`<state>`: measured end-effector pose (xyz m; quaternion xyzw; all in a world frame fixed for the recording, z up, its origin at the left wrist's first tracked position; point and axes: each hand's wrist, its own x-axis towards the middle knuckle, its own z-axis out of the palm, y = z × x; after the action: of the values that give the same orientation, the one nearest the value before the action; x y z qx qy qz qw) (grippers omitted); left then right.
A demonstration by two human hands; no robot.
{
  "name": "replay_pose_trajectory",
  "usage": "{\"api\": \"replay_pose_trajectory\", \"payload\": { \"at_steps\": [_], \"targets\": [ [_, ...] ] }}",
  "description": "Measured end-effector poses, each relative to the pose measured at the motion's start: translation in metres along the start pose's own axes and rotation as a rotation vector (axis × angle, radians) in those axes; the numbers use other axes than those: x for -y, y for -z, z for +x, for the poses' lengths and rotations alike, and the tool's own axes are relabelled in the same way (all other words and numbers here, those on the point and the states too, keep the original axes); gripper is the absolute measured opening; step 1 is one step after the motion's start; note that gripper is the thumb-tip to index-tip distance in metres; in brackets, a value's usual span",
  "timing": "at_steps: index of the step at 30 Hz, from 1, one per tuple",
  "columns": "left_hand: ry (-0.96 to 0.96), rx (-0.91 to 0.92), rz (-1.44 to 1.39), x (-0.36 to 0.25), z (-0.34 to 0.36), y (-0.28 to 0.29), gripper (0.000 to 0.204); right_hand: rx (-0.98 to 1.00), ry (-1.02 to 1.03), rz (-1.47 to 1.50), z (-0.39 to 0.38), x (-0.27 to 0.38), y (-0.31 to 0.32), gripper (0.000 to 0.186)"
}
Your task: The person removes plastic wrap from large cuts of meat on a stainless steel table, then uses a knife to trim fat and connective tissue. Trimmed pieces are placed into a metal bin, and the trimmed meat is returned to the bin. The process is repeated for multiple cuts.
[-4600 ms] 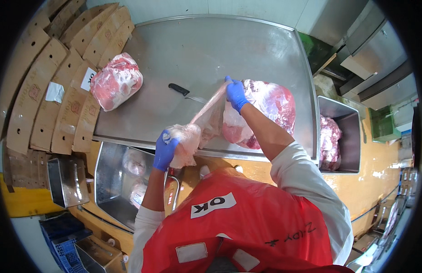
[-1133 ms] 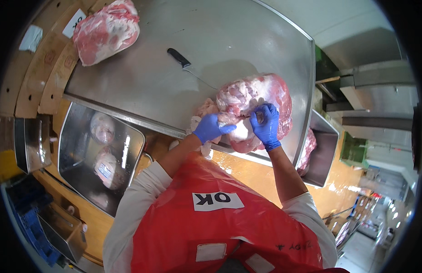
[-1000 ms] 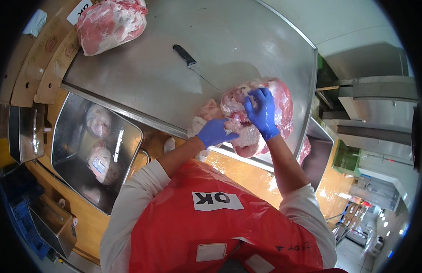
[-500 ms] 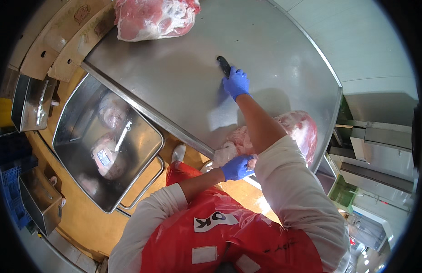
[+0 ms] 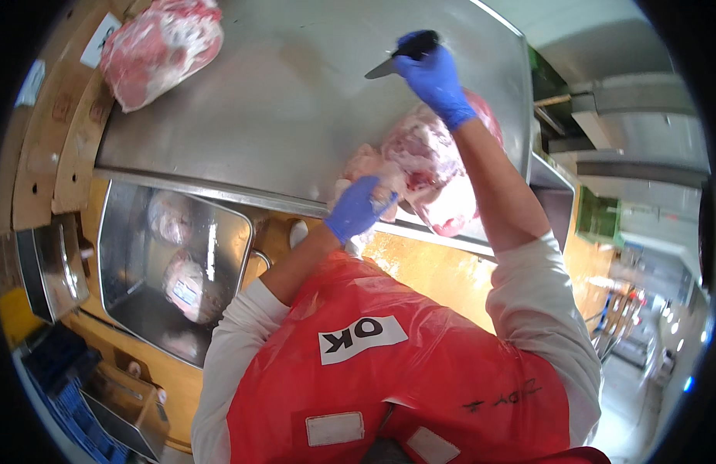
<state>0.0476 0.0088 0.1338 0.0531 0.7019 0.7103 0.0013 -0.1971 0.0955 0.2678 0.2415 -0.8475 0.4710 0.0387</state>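
A large cut of raw meat (image 5: 423,147), pink with white fat, lies at the near edge of the steel table (image 5: 250,124). Its pale, fatty left end is gripped by my left hand (image 5: 362,209), in a blue glove with the fingers closed round it. My right hand (image 5: 435,81), also gloved in blue, is raised beyond the meat with its fingers wrapped round the black handle of a knife (image 5: 382,69). The short blade points left, apart from the meat. My right forearm hides part of the cut.
Another raw cut (image 5: 164,54) rests at the table's far left, beside cardboard boxes (image 5: 72,166). Below the table edge stands a steel tub (image 5: 246,232) holding several meat pieces, one labelled (image 5: 186,288). Blue crates (image 5: 79,394) are at lower left, a green bin (image 5: 597,219) at right.
My right hand has lifted the knife off the table and brought it over beyond the meat, its blade now showing. My left hand has moved with the meat's end. The view has turned.
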Motion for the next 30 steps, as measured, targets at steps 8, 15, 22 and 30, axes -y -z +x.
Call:
{"api": "replay_pose_trajectory", "payload": {
  "at_steps": [8, 15, 22, 30],
  "targets": [
    [-0.243, -0.062, 0.282, -0.074, 0.063, 0.002, 0.038, -0.443, -0.453, 0.709, -0.219, 0.022, 0.200, 0.021],
    [-0.014, -0.077, -0.140, -0.080, 0.100, 0.001, 0.033, -0.605, -0.515, 0.726, -0.363, 0.005, 0.225, 0.029],
    [0.410, -0.135, -0.743, -0.042, 0.094, 0.016, 0.031, -0.537, -0.635, 0.796, -0.404, 0.019, 0.214, 0.034],
    [0.407, -0.042, -0.490, -0.074, 0.077, 0.008, 0.022, -0.527, -0.638, 0.803, -0.435, 0.019, 0.221, 0.034]
  ]
}}
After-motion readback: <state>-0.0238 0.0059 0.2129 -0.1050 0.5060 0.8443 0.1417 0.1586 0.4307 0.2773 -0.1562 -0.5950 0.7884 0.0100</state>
